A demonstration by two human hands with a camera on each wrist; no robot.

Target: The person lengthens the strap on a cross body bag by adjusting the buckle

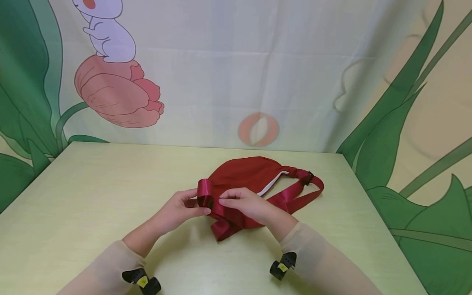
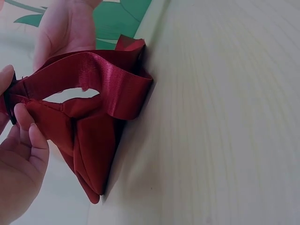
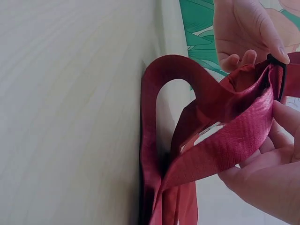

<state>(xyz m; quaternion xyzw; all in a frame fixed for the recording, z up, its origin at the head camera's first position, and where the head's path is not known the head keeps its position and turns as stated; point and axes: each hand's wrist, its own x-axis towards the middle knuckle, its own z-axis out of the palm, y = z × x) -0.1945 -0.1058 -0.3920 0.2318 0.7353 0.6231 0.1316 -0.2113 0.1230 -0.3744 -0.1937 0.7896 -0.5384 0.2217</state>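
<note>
A red waist bag (image 1: 245,174) with a white-edged zip lies on the table, its dark red strap (image 1: 285,196) looped about it. My left hand (image 1: 180,207) holds a black strap buckle (image 3: 277,77) at the bag's left end between thumb and fingers. From the buckle rises a short loop of the strap. On the other side, my right hand (image 1: 248,205) pinches the strap close to the buckle. In the left wrist view the right fingertips are hidden behind the strap.
A second black buckle (image 1: 307,178) sits on the strap at the bag's right end. The pale wooden table (image 1: 110,180) runs back to a printed cloth backdrop (image 1: 206,82). Each sleeve carries a small black wrist camera (image 1: 283,266).
</note>
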